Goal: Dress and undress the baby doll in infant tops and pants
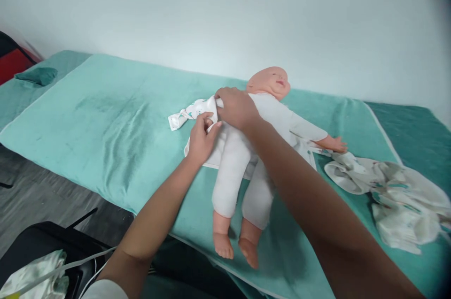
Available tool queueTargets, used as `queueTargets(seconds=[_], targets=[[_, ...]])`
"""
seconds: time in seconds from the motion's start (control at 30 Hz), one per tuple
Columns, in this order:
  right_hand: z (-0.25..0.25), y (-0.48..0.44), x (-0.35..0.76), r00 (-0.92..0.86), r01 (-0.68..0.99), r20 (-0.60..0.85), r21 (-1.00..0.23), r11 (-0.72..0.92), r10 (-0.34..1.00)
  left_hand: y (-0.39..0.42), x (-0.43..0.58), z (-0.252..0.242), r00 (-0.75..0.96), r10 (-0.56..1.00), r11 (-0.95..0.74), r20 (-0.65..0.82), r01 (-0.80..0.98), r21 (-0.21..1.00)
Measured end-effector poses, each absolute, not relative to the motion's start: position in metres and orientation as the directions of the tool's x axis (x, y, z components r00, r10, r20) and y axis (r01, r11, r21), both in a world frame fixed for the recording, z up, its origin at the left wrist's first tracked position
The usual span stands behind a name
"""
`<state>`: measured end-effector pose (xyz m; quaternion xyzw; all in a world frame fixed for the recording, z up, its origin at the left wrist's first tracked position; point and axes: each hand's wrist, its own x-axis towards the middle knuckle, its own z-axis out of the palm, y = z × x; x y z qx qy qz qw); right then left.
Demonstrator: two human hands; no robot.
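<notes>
A baby doll in a white cloth body lies on its back on a green-covered bed, its head towards the wall. Beneath its torso is spread a white printed baby shirt, with one sleeve stretched out to the left. At the armhole of that sleeve, my left hand pinches the fabric between thumb and fingers. My right hand is closed over the doll's arm and the sleeve opening at its shoulder; the doll's hand there is hidden. The doll's other arm reaches out to the right, bare of the shirt.
Crumpled printed baby clothes lie on the bed's right side. The green bed cover extends left along the white wall. A black chair with printed cloth on it stands at lower left, a pale cable crossing it.
</notes>
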<state>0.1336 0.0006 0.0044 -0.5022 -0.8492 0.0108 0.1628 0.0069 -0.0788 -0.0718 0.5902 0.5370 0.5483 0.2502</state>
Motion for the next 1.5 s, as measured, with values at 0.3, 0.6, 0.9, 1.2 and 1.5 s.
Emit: queueTargets(seconds=[0.3,0.6,0.9,1.2,1.5], targets=[[-0.030,-0.054,0.244,0.296,0.771,0.565,-0.617,0.157,0.770,-0.071,0.005,-0.064,-0.129,0.884,-0.371,0.449,0.389,0.843],[-0.049,-0.068,0.266,0.384,0.570,0.187,-0.818,-0.073,0.904,-0.046,0.027,-0.031,-0.097,0.911,-0.355,0.402,0.317,0.880],[-0.057,-0.066,0.249,0.212,0.184,0.115,-0.980,0.075,0.970,-0.024,0.055,0.006,0.096,0.927,-0.373,0.362,0.337,0.865],[-0.060,-0.062,0.244,0.063,0.158,0.110,-0.982,0.099,0.992,-0.024,0.044,0.011,0.029,0.939,-0.302,0.344,0.550,0.778],[-0.063,-0.062,0.240,-0.012,0.116,0.103,-0.988,0.103,0.995,-0.068,0.056,0.052,0.396,0.909,-0.280,0.126,0.361,0.889]])
